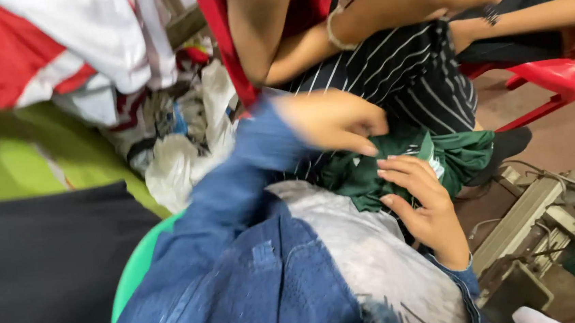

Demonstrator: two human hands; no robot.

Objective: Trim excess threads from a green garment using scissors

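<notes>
Denim sleeve (242,281) fills 6 o'clock. 1 green cloth (404,162) at centre, toward 3 o'clock. Left hand (332,120) pinches its upper edge, fingers clenched on it. Right hand (424,205) grips its lower edge. 1 red chair (554,79) at 2 o'clock.

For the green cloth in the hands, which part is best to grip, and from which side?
Probably the bunched fold of the green cloth at its loose right end, approached from the right. There it lies crumpled and free, while the left hand and right hand already pinch its middle, and the striped garment crowds the top.
</notes>
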